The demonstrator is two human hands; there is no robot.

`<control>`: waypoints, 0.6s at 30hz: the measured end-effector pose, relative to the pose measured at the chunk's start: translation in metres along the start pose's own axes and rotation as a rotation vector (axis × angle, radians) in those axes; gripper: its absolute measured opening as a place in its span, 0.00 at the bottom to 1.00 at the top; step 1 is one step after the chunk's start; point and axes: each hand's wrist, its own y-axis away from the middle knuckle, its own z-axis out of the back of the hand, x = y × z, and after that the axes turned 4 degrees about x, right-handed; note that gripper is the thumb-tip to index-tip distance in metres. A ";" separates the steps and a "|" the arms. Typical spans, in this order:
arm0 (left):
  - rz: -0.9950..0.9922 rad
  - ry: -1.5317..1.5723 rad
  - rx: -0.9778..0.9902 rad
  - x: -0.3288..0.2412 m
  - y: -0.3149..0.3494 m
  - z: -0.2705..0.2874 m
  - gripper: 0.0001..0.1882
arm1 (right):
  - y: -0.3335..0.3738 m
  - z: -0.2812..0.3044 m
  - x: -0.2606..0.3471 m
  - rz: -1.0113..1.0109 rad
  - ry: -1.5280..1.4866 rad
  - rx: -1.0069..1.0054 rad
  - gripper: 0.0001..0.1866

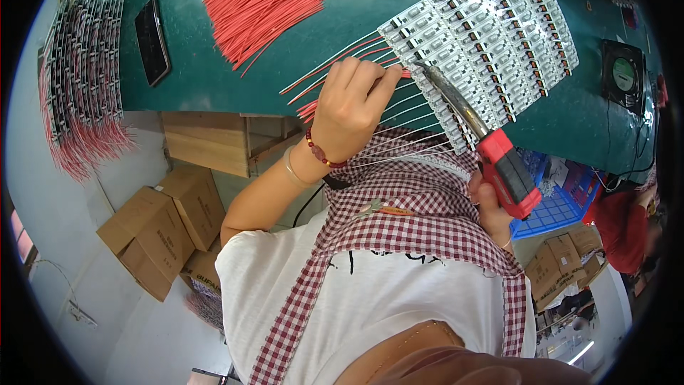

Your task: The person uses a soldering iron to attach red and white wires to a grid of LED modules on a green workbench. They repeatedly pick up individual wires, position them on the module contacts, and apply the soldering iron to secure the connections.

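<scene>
Bright, even light falls across the green bench, with a soft sheen near its top middle and no harsh glare. Shadows are faint; the space beneath the bench is somewhat darker. The centre is sharp, wires and boards crisp. The fisheye bends the bench edge strongly, and a black rim rings the picture. Things near that rim look squeezed and softer.
</scene>
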 end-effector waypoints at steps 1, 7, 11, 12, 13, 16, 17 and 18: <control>0.000 0.000 0.000 0.000 0.000 -0.001 0.15 | 0.000 0.001 0.002 -0.003 -0.015 -0.008 0.12; -0.007 -0.027 0.012 0.001 0.000 -0.001 0.15 | 0.004 0.005 0.001 -0.046 -0.136 0.009 0.08; -0.033 -0.013 -0.032 0.000 -0.001 0.004 0.17 | 0.008 0.009 0.007 -0.130 -0.295 0.068 0.08; -0.037 -0.005 -0.024 -0.002 0.000 0.005 0.17 | 0.010 0.009 0.007 -0.148 -0.325 0.073 0.08; -0.040 0.003 -0.015 -0.005 0.001 0.005 0.17 | 0.011 0.010 0.006 -0.143 -0.315 0.074 0.08; -0.026 0.022 0.015 -0.008 0.004 0.003 0.18 | 0.013 0.010 0.000 -0.106 -0.246 0.074 0.08; -0.021 0.028 0.026 -0.008 0.005 0.002 0.18 | 0.013 0.009 -0.002 -0.095 -0.238 0.072 0.08; -0.017 0.022 0.028 -0.008 0.006 0.001 0.18 | 0.012 0.009 -0.003 -0.100 -0.269 0.069 0.09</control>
